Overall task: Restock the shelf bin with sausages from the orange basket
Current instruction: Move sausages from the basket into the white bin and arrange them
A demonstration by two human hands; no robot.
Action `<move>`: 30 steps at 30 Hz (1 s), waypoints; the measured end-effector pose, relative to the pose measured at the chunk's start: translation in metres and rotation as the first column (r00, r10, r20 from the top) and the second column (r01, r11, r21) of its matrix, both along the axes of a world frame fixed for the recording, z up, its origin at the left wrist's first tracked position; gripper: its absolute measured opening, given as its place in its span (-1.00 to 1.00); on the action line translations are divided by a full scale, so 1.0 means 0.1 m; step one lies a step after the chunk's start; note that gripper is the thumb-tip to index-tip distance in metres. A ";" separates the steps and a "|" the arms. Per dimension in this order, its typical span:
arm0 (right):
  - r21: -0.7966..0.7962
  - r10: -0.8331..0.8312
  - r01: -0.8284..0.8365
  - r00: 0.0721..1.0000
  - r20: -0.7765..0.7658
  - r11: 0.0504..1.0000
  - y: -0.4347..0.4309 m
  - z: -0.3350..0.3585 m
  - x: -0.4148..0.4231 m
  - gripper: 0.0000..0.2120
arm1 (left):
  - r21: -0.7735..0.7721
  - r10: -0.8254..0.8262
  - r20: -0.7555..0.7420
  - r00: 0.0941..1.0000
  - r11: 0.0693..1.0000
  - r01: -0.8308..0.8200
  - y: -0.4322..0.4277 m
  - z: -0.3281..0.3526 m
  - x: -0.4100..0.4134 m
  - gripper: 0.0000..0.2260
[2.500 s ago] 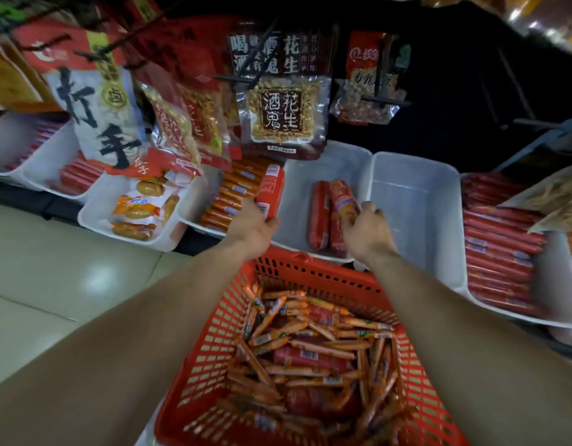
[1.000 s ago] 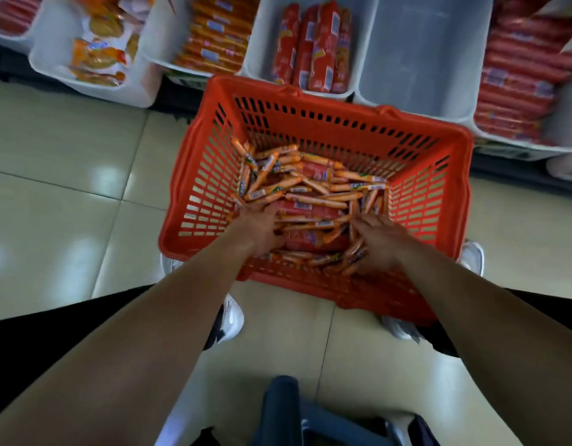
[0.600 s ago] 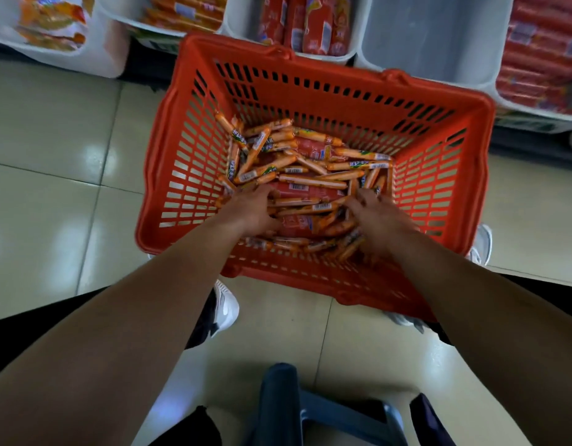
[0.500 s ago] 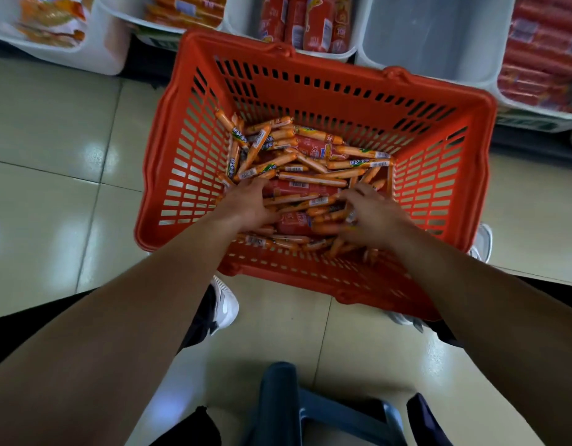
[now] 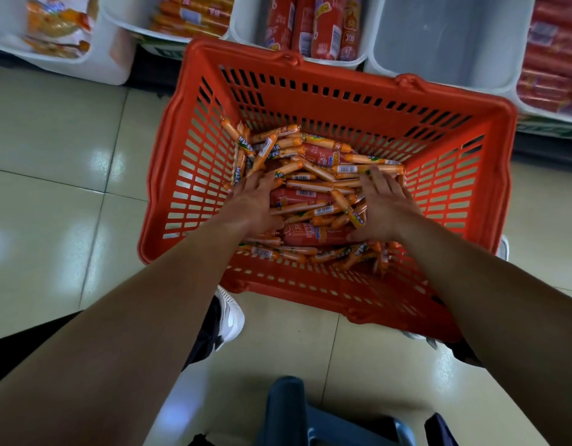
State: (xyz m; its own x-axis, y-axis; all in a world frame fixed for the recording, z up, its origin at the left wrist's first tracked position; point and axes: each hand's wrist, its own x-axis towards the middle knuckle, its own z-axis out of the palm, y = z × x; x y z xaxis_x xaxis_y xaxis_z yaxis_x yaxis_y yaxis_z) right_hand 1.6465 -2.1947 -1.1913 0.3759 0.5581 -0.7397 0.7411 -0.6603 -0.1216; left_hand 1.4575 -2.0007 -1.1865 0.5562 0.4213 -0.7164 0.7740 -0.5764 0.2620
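The orange basket point(image 5: 342, 91) stands on the tiled floor in front of the shelf bins. It holds a loose pile of thin orange sausage sticks point(image 5: 310, 185) mixed with a few thick red sausages point(image 5: 313, 235). My left hand point(image 5: 252, 204) lies on the left of the pile with fingers stretched forward. My right hand point(image 5: 386, 206) lies on the right of the pile, fingers spread, thumb against a thick red sausage. Neither hand visibly grips anything. Just behind the basket, a white bin point(image 5: 358, 64) holds thick red sausages standing side by side.
An empty white bin point(image 5: 439, 43) sits right of the red-sausage bin. Further bins hold thin orange sausages point(image 5: 188, 17), red sausages point(image 5: 555, 59) and snack packs point(image 5: 53, 27). My white shoe point(image 5: 230, 320) and a blue stool point(image 5: 310, 420) are near the basket's front.
Both hands came down from the shelf bin into the basket. In the last half second they slid forward over the pile and moved a little apart.
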 end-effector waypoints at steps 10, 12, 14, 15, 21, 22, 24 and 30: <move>-0.011 0.023 -0.023 1.000 0.016 1.000 0.26 -0.09 0.29 0.44 | 0.182 -0.060 -0.049 0.997 0.981 0.068 0.11 -0.18 0.05 -0.12; -0.009 0.091 -0.091 0.994 0.061 0.996 0.28 -0.07 0.31 0.41 | 0.183 -0.076 -0.079 0.994 0.979 0.089 0.15 -0.17 0.08 -0.23; -0.050 0.186 -0.182 0.980 0.077 0.982 0.32 -0.06 0.29 0.42 | 0.169 -0.091 -0.103 0.991 0.980 0.108 0.19 -0.16 0.09 -0.37; -0.076 0.206 -0.201 0.976 0.069 0.977 0.33 -0.08 0.26 0.44 | 0.168 -0.102 -0.102 0.989 0.979 0.119 0.19 -0.16 0.09 -0.43; -0.028 0.149 -0.148 0.987 0.062 0.989 0.22 -0.13 0.13 0.26 | 0.142 -0.121 -0.103 0.987 0.981 0.135 0.12 -0.24 0.05 -0.55; -0.020 0.118 -0.117 0.992 0.054 0.993 0.20 -0.10 0.11 0.23 | 0.116 -0.102 -0.095 0.990 0.987 0.113 0.12 -0.24 0.04 -0.52; -0.019 0.074 -0.073 0.997 0.036 0.997 0.19 -0.06 0.10 0.19 | 0.070 -0.099 -0.101 0.990 0.992 0.106 0.14 -0.21 0.05 -0.48; -0.007 0.031 -0.032 0.999 -0.031 0.999 0.23 0.07 0.08 0.13 | 0.090 -0.226 -0.147 0.963 0.967 0.240 0.13 -0.06 0.03 -0.60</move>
